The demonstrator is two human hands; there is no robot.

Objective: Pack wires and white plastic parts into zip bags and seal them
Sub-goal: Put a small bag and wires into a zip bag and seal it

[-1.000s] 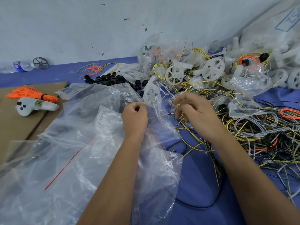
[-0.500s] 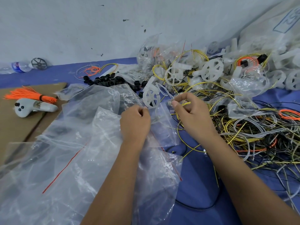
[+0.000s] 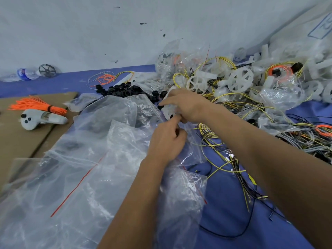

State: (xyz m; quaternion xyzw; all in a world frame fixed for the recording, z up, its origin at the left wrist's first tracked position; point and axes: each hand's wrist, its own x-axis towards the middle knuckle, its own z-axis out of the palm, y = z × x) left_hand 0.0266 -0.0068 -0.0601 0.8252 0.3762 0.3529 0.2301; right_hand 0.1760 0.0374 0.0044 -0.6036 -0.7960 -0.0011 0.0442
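Your two hands meet at centre: your right hand (image 3: 186, 105) curls round a white spoked plastic wheel (image 3: 168, 109), most of it hidden under your fingers, while your left hand (image 3: 166, 141) pinches the edge of a clear zip bag (image 3: 190, 146) just below it at 6 o'clock. Two more white wheels (image 3: 240, 79) show plainly at 1 o'clock, others blur into the pile. The tangled yellow, grey and black wires (image 3: 305, 139) at 3 o'clock cannot be counted and run off frame.

A blue sheet (image 3: 233, 203) carries clear zip bags (image 3: 80, 177), tangled wires (image 3: 224, 159) and cardboard (image 3: 14, 141).
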